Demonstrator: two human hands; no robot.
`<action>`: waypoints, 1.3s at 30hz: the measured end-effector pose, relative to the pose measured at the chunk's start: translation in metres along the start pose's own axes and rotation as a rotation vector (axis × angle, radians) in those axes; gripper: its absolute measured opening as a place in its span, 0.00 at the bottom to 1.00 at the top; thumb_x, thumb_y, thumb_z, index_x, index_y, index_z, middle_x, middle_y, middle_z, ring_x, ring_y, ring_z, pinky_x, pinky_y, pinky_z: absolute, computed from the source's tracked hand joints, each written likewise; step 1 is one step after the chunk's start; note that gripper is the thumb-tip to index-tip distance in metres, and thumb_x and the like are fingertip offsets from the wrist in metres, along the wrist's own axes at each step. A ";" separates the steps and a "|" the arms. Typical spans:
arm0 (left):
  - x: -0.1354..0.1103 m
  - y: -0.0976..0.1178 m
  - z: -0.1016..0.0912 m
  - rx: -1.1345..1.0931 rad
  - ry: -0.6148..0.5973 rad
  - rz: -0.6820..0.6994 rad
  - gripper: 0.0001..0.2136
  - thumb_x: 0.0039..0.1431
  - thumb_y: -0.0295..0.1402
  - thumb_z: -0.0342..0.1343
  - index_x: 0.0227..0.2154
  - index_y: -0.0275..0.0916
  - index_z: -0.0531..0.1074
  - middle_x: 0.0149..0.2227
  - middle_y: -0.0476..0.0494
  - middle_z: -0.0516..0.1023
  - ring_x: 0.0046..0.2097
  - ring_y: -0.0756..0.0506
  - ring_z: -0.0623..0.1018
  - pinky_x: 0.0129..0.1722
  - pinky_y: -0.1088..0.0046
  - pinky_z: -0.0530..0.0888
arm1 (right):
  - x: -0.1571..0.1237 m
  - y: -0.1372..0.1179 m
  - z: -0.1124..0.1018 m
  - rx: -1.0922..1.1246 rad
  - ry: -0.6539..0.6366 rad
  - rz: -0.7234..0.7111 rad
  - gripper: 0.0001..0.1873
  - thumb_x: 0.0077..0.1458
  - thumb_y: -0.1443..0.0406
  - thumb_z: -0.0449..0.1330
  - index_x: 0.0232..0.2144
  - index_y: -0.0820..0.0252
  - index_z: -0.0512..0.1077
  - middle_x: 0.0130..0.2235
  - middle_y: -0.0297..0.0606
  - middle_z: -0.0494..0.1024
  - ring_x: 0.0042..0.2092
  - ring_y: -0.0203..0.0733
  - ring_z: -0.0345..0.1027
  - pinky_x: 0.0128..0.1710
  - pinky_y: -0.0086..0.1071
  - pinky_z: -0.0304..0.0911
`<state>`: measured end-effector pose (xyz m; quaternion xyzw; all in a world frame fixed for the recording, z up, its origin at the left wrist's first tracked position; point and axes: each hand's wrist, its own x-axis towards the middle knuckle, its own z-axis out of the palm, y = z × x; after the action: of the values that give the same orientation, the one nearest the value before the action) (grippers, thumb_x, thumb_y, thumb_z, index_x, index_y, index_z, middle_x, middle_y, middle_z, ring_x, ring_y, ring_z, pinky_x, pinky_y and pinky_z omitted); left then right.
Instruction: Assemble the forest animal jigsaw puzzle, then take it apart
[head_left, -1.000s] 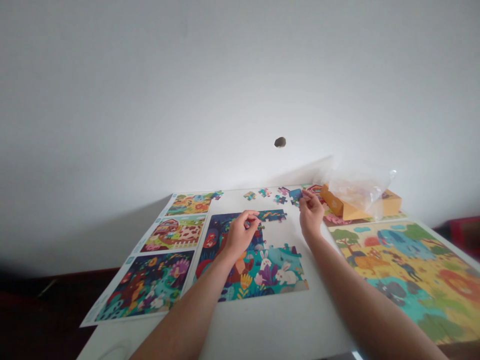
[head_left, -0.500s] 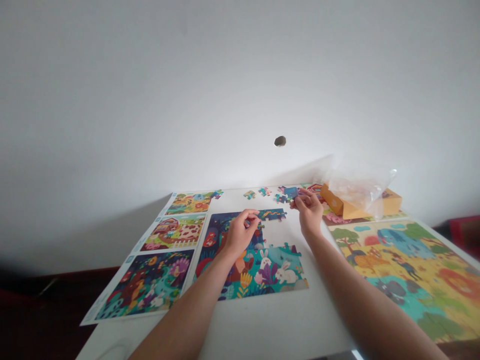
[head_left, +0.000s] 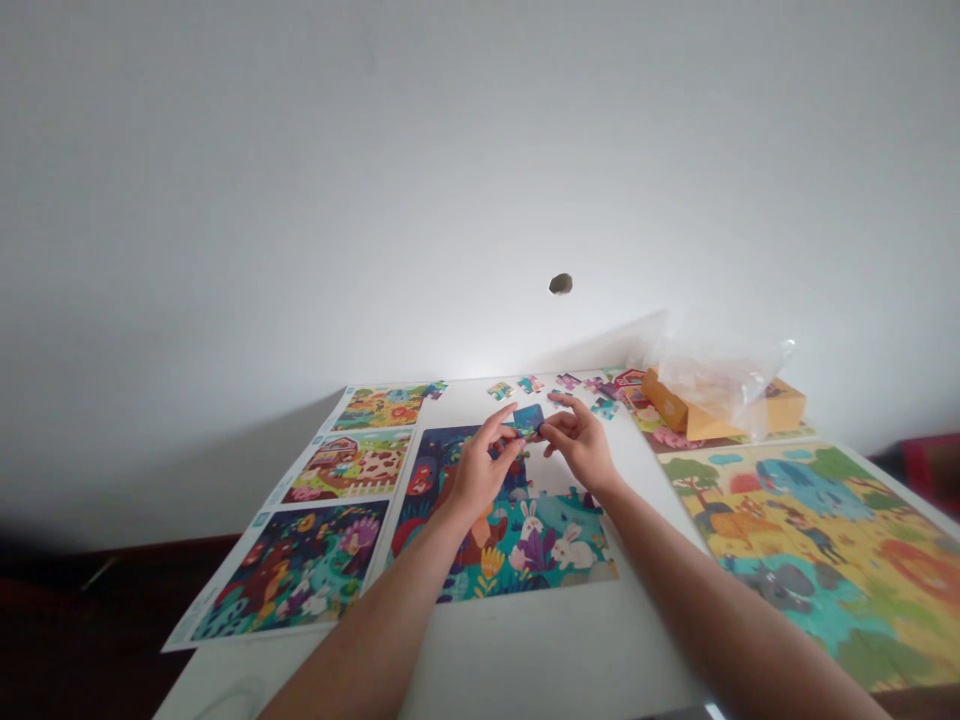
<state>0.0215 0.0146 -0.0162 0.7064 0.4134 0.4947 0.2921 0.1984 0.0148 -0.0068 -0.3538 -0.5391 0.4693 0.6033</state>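
Note:
A blue jigsaw piece point(head_left: 529, 420) is pinched in the air between the fingertips of my left hand point(head_left: 480, 472) and my right hand point(head_left: 577, 447). Both hands hang close together over a partly assembled jigsaw puzzle point(head_left: 540, 550) with rabbits and flowers, which has a gap in its upper right. Several loose puzzle pieces point(head_left: 529, 385) lie scattered just beyond my fingers. Another small cluster of pieces point(head_left: 604, 408) sits to the right of them.
Printed picture sheets point(head_left: 296, 570) line the white table's point(head_left: 525, 650) left side. A large assembled puzzle point(head_left: 817, 530) lies on the right. Farther back stand an orange cardboard box point(head_left: 697, 420) and a clear plastic bag point(head_left: 712, 375), against a white wall point(head_left: 300, 200).
My right hand has moved left and toward me with the blue piece, which now meets my left hand's fingers. Pieces it covered at the far side now show.

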 end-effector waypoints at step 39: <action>0.001 -0.002 -0.001 0.039 0.046 0.041 0.20 0.63 0.33 0.53 0.58 0.40 0.67 0.31 0.50 0.75 0.34 0.50 0.75 0.38 0.75 0.72 | -0.004 0.011 -0.004 -0.367 -0.039 -0.080 0.25 0.57 0.58 0.59 0.56 0.55 0.69 0.33 0.34 0.75 0.30 0.34 0.63 0.27 0.26 0.60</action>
<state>0.0203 0.0164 -0.0170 0.7087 0.4150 0.5085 0.2587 0.2000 0.0144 -0.0190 -0.4271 -0.6407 0.3455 0.5364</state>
